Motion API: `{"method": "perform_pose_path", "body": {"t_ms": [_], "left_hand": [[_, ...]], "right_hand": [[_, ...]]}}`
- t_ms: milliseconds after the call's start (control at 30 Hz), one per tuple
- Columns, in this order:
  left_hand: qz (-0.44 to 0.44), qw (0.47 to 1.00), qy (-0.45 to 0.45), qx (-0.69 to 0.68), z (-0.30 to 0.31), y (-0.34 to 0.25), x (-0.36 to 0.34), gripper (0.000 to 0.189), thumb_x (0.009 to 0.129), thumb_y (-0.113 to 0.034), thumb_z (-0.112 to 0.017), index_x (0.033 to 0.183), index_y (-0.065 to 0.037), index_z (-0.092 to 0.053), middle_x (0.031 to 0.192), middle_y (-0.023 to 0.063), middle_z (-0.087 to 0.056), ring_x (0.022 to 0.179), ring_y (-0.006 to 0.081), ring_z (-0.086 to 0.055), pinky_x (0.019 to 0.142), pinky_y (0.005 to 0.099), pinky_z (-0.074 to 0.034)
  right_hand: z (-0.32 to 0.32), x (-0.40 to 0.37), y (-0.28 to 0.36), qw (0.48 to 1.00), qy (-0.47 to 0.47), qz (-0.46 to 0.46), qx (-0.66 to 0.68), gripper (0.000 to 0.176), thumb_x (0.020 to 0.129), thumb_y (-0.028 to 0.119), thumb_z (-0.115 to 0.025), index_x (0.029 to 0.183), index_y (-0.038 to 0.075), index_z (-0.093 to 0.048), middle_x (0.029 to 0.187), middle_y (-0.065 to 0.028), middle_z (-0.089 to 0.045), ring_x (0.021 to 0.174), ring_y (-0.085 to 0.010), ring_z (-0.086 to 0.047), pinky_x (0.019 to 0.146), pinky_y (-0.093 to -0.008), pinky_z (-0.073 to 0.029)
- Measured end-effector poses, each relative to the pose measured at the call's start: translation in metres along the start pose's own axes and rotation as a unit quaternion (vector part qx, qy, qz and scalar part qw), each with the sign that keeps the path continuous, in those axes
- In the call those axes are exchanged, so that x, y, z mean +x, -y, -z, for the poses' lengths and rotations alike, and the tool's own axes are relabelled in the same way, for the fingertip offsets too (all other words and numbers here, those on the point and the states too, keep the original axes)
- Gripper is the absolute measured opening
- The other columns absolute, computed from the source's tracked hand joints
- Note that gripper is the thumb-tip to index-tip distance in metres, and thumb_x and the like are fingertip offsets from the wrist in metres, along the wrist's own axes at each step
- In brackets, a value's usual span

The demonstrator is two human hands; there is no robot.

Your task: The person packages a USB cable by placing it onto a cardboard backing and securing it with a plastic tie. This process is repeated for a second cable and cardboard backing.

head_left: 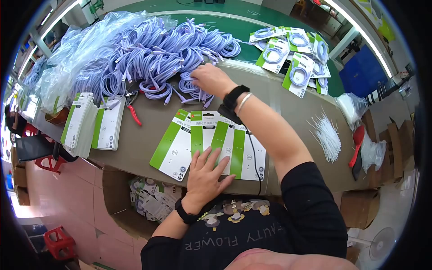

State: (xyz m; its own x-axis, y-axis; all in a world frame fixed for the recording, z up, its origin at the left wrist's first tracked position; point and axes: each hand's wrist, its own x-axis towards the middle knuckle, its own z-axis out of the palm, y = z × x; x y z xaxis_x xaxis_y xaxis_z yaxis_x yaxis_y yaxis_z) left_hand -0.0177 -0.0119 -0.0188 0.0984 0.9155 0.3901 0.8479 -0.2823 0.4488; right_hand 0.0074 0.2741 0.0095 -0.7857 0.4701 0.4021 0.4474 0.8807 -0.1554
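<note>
My left hand (207,176) lies flat with its fingers spread over several green-and-white USB-C cable packaging cards (172,150), laid side by side and overlapping. Further forward, my right hand (213,80) reaches to the near edge of a large heap of coiled lilac USB cables (155,51). Its fingers are curled at a coiled cable (188,85); the fingertips are partly hidden against it. A thin black lead runs from near my right wrist down across the cards.
Two stacks of cards (78,119) stand left, near red-handled pliers (134,115). Cards with coiled cables (298,74) pile up at the back right. White cable ties (326,136) and a red-handled tool (357,145) lie right. A cardboard box (118,198) sits below the table edge.
</note>
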Motion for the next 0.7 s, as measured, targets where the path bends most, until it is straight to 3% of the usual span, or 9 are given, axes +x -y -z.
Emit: {"method": "perform_pose_path", "body": {"t_ms": [100,167,200,267,300,400,433,533,700], "left_hand": [[0.001,1.0,-0.014,-0.012,0.0,0.004,-0.002,0.043,0.076,-0.035,-0.072,0.112,-0.011,-0.066,0.125,0.0123,-0.055,0.121,0.0333,-0.047,0.105,0.0509,-0.033],[-0.001,1.0,-0.021,-0.017,-0.002,0.005,-0.003,0.041,0.077,-0.033,-0.071,0.111,-0.01,-0.066,0.125,0.0124,-0.056,0.122,0.0333,-0.046,0.105,0.0505,-0.033],[-0.002,0.999,-0.028,-0.025,-0.003,0.004,-0.003,0.041,0.077,-0.033,-0.071,0.111,-0.01,-0.066,0.125,0.0124,-0.056,0.122,0.0333,-0.046,0.105,0.0505,-0.033],[-0.005,0.999,-0.032,-0.023,-0.002,0.004,-0.002,0.04,0.077,-0.031,-0.071,0.11,-0.01,-0.065,0.125,0.0125,-0.056,0.122,0.0334,-0.046,0.105,0.0506,-0.033],[-0.005,0.999,-0.032,-0.02,-0.001,0.003,-0.003,0.039,0.077,-0.03,-0.071,0.11,-0.009,-0.065,0.125,0.0125,-0.056,0.122,0.0335,-0.046,0.105,0.0506,-0.033],[-0.017,0.999,-0.037,-0.018,-0.001,0.004,-0.003,0.039,0.078,-0.029,-0.07,0.111,-0.009,-0.063,0.124,0.013,-0.055,0.121,0.0338,-0.046,0.105,0.0505,-0.032],[-0.023,0.999,-0.036,-0.016,-0.001,0.004,-0.003,0.039,0.079,-0.028,-0.069,0.112,-0.008,-0.062,0.124,0.0133,-0.054,0.121,0.034,-0.046,0.105,0.0505,-0.032],[-0.015,0.999,-0.032,-0.011,-0.002,0.002,-0.003,0.038,0.078,-0.027,-0.07,0.11,-0.009,-0.064,0.125,0.0134,-0.055,0.122,0.0341,-0.046,0.105,0.0508,-0.032],[-0.031,0.999,-0.023,0.015,-0.005,0.003,-0.006,0.037,0.078,-0.025,-0.07,0.11,-0.007,-0.064,0.126,0.0142,-0.055,0.123,0.0358,-0.045,0.106,0.0501,-0.033]], "right_hand": [[0.041,-0.006,0.007,0.999,0.045,0.019,-0.005,0.025,0.087,0.017,-0.059,0.107,0.003,-0.064,0.097,-0.0157,-0.066,0.087,-0.0351,-0.06,0.078,-0.0415,-0.049],[0.069,-0.03,0.013,0.99,-0.118,0.024,0.076,0.023,0.092,0.019,-0.056,0.107,0.004,-0.064,0.091,-0.0081,-0.067,0.075,-0.0254,-0.061,0.068,-0.0351,-0.048],[0.084,-0.042,0.017,0.991,-0.112,0.026,0.068,0.023,0.092,0.019,-0.056,0.107,0.004,-0.064,0.091,-0.0081,-0.067,0.075,-0.0254,-0.061,0.068,-0.0351,-0.048],[0.11,-0.068,0.028,0.92,-0.047,-0.171,0.349,0.025,0.098,0.022,-0.051,0.108,0.003,-0.064,0.085,-0.0007,-0.065,0.067,-0.0109,-0.056,0.06,-0.0248,-0.044],[0.119,-0.081,0.034,0.922,-0.046,-0.172,0.345,0.025,0.098,0.022,-0.051,0.108,0.003,-0.064,0.085,-0.0007,-0.065,0.067,-0.0109,-0.056,0.06,-0.0248,-0.044],[0.138,-0.117,0.053,0.747,-0.042,-0.28,0.601,0.029,0.101,0.023,-0.046,0.111,0.001,-0.062,0.083,0.002,-0.062,0.065,-0.0012,-0.049,0.056,-0.018,-0.039],[0.14,-0.125,0.056,0.746,-0.041,-0.283,0.602,0.029,0.101,0.023,-0.046,0.111,0.001,-0.062,0.083,0.002,-0.062,0.065,-0.0012,-0.049,0.056,-0.018,-0.039],[0.141,-0.157,0.065,0.652,-0.076,-0.297,0.694,0.031,0.102,0.022,-0.045,0.114,-0.002,-0.059,0.085,-0.0008,-0.062,0.062,-0.002,-0.046,0.055,-0.0183,-0.038],[0.137,-0.192,0.084,0.604,-0.121,-0.304,0.727,0.032,0.101,0.023,-0.047,0.116,-0.004,-0.057,0.086,-0.0017,-0.062,0.061,-0.0021,-0.044,0.054,-0.0191,-0.038]]}}
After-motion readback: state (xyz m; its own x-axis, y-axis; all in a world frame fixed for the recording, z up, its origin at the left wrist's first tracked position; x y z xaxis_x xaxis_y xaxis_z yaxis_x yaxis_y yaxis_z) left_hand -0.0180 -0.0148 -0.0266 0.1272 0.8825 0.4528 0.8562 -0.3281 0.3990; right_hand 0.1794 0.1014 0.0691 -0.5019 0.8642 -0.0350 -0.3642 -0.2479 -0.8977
